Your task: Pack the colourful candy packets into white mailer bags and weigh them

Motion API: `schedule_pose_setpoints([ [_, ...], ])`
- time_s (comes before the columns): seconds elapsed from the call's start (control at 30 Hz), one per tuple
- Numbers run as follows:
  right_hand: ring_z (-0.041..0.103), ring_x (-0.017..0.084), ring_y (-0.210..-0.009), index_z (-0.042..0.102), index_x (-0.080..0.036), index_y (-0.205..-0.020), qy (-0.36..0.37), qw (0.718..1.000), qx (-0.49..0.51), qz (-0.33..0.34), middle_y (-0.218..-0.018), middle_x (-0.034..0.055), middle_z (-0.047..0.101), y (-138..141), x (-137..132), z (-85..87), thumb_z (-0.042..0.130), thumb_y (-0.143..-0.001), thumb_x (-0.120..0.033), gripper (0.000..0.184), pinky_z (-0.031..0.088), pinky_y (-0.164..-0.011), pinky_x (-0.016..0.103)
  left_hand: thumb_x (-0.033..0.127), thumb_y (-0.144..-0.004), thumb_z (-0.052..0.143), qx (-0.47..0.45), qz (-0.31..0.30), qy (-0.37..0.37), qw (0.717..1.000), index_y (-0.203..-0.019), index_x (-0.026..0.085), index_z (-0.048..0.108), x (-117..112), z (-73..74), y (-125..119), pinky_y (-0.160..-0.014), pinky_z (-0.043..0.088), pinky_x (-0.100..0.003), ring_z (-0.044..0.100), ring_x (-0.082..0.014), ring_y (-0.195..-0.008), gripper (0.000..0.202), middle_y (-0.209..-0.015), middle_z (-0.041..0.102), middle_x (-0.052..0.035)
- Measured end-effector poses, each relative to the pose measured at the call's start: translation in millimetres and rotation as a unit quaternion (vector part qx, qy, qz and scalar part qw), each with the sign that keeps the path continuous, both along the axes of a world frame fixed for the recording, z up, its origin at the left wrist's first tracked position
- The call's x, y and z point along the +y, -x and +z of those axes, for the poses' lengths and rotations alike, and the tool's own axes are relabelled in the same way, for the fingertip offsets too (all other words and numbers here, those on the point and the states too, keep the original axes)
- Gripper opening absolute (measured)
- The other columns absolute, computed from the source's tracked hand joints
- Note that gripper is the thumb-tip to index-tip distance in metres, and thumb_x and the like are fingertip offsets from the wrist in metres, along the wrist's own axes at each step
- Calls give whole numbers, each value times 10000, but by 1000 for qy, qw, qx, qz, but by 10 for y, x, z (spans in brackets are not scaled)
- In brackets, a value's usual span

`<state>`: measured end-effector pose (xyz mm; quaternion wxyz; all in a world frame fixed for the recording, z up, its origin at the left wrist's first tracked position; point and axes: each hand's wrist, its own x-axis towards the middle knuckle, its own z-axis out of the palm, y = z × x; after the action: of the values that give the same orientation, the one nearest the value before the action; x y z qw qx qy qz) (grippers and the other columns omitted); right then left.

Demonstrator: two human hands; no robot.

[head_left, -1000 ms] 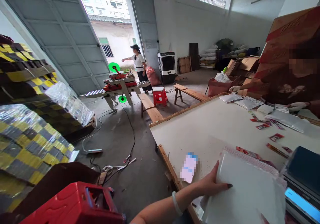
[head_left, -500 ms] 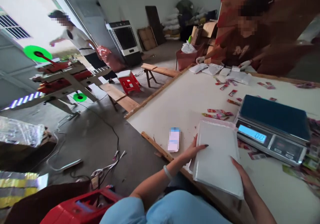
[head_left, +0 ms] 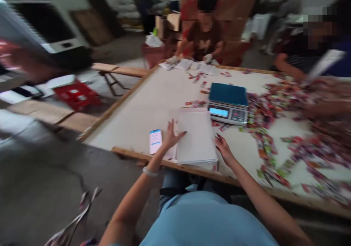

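Note:
A stack of flat white plastic bags point(head_left: 196, 136) lies on the white table by its front edge. My left hand point(head_left: 173, 136) is at the stack's left edge, fingers spread and thumb over the top sheet. To the right of the stack, my right hand point(head_left: 224, 149) hovers with its fingers apart and holds nothing. A phone point(head_left: 155, 142) with a lit screen lies left of my left hand. Just beyond the stack stands a digital scale point(head_left: 228, 103) with a blue-lit display and a dark teal plate.
Many small colourful packets point(head_left: 265, 110) are strewn over the right side of the table point(head_left: 131, 118). Across it sits a person in brown point(head_left: 207, 37) with white bags; another person point(head_left: 298, 52) is at the far right. Wooden benches point(head_left: 120, 70) and a red stool point(head_left: 78, 94) stand left.
The view has swung to the right. The stack of bags, tilted between both hands before, now lies on the table. My right hand has come off it, and my left fingers have spread.

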<state>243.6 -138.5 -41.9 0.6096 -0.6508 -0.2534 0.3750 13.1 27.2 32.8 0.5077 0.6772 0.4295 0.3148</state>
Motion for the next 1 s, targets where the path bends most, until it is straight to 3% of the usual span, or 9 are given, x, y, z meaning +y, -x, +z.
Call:
schedule_pose_setpoints([
  [0.07,453,369,-1466,531,-197,-1449,37,971,-232,-30,-1541,182,534,-377,-316,-110,661,-773,-729,870,360,-1217,578,589,-822,783,29,-28,-74,996,-1608,178,336,215,62,-46,-1301,92,-614,-44,-407,-1634,993,-1758,109,-210],
  [0.13,231,427,-1570,431,-162,-1549,150,888,-428,-74,-1659,210,362,-788,-740,-210,594,-846,-694,896,211,-1246,670,643,-931,615,137,-70,-219,963,-1610,221,364,398,62,-139,-1278,102,-673,-12,-397,-1638,838,-1756,158,-193],
  [0.2,79,486,-1589,291,-139,-1630,304,802,-496,-132,-1726,233,173,-1179,-1109,-299,573,-873,-693,980,157,-1221,723,681,-979,480,236,-100,-294,921,-1625,236,362,484,0,-236,-1249,145,-716,50,-422,-1631,793,-1746,195,-197],
  [0.27,100,518,-1575,173,-65,-1654,423,761,-462,-169,-1717,307,93,-1523,-1264,-369,554,-882,-721,1082,187,-1207,707,721,-987,400,313,-128,-298,893,-1634,226,362,483,-97,-306,-1240,168,-720,80,-452,-1619,815,-1744,193,-203],
  [0.37,183,458,-1580,161,15,-1637,472,761,-421,-144,-1685,348,178,-1859,-1056,-437,459,-948,-691,1031,158,-1250,615,734,-990,354,377,-152,-295,865,-1638,225,363,434,-206,-350,-1235,205,-709,111,-473,-1609,824,-1744,190,-199],
  [0.53,134,382,-1610,177,-172,-1675,344,787,-509,54,-1745,202,145,-1931,-644,-466,478,-922,-738,989,68,-1271,606,684,-982,454,416,-161,-300,843,-1630,259,383,450,-84,-327,-1217,241,-715,160,-482,-1601,778,-1730,253,-194],
  [0.7,355,401,-1499,232,-76,-1625,240,830,-504,-8,-1620,302,356,-1840,-857,-331,577,-892,-731,1042,349,-1169,535,568,-977,529,394,-180,-361,826,-1469,238,587,624,254,-385,-1182,354,-625,425,-419,-1478,595,-1551,539,-185],
  [0.9,543,430,-1207,527,-67,-1422,343,753,-558,-58,-1279,273,589,-1273,-670,-357,647,-876,-722,860,471,-976,550,644,-824,657,431,-191,-305,828,-1346,208,614,962,384,-643,-1085,431,-547,535,-401,-1327,683,-1404,630,-178],
  [1.0,570,386,-1148,575,-74,-1355,312,768,-557,-54,-1218,240,607,-1124,-616,-452,620,-920,-678,746,492,-962,508,697,-692,742,478,-189,-242,823,-1229,193,638,1049,430,-682,-1053,427,-513,625,-382,-1191,744,-1208,723,-154],
])
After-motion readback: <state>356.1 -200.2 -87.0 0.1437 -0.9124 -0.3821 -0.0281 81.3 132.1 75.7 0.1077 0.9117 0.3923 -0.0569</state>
